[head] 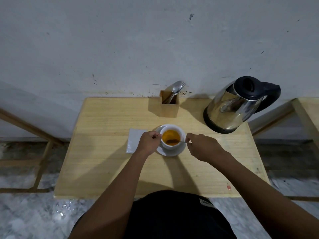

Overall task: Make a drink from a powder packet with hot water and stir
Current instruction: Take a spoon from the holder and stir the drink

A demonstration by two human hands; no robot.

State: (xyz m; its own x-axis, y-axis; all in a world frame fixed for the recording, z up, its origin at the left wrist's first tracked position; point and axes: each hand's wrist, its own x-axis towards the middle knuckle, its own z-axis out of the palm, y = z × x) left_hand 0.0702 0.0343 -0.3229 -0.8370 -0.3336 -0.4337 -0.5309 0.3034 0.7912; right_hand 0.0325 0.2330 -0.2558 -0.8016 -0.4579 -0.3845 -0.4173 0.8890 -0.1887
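A pale wooden table (110, 161) stands against a scuffed whitish wall (120, 40), with marbled grey flooring (34, 218) visible around and below it. At the far right of the tabletop sits a stainless steel electric kettle (231, 107) with a black lid and black handle, lid closed, standing upright and well apart from the cup. Left of the kettle, near the wall edge, an open-topped wooden holder (169, 108) stands upright and contains cutlery (177, 89), of which a spoon bowl and fork tines are distinguishable. Near the table's centre, a white saucer (170, 152) carries a white cup (170, 147) holding an orange-amber liquid (170, 136); a darker patch shows in the liquid near the nearer rim. The person's left hand (148, 143) is at the cup's left side, fingers curled together against it; whether they are closed on a handle cannot be told, as the hand covers that side. The right hand (202, 146) is at the cup's right side, with thumb and forefinger pinched together on the thin metal handle of a spoon (183, 142), which runs over the rim, its bowl end lying in the liquid. Just left of the saucer, a flat white packet (133, 140) lies on the table, partly covered by the left hand; whether it is open cannot be told. A small red mark (228, 187) sits near the table's near right edge.
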